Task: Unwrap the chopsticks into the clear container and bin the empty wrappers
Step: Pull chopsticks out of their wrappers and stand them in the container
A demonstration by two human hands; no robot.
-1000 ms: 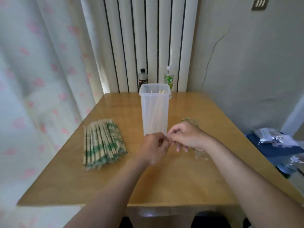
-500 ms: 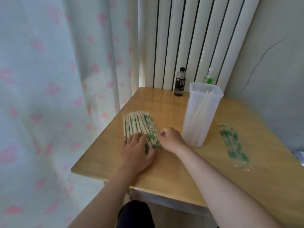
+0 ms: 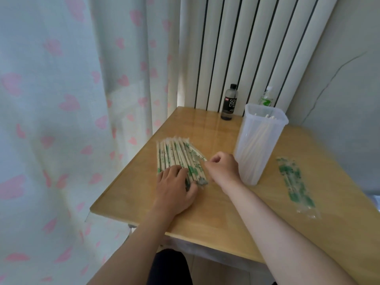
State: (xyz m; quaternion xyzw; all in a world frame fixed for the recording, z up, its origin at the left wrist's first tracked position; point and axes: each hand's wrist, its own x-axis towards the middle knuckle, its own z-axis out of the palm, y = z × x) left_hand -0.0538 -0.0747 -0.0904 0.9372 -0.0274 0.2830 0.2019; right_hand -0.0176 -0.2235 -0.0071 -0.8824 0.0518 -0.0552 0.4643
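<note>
A pile of wrapped chopsticks (image 3: pixel 176 157), in clear wrappers with green print, lies on the left part of the wooden table (image 3: pixel 226 212). My left hand (image 3: pixel 174 188) rests flat on the near end of the pile, fingers spread. My right hand (image 3: pixel 223 167), fingers curled, pinches one wrapped pair (image 3: pixel 196 153) that angles off the pile's right edge. Just right of that hand stands the tall clear container (image 3: pixel 259 145), with several bare chopsticks inside. Empty wrappers (image 3: pixel 294 182) lie flat on the table right of the container. No bin is in view.
A dark bottle (image 3: pixel 229 103) and a clear bottle with a green label (image 3: pixel 266 98) stand at the table's back edge against the radiator. A curtain with pink hearts hangs along the left side. A wall runs along the right.
Both hands left the spot in front of the container and went to the pile at the left. My left hand pressed down on it and my right hand drew one wrapped pair aside.
</note>
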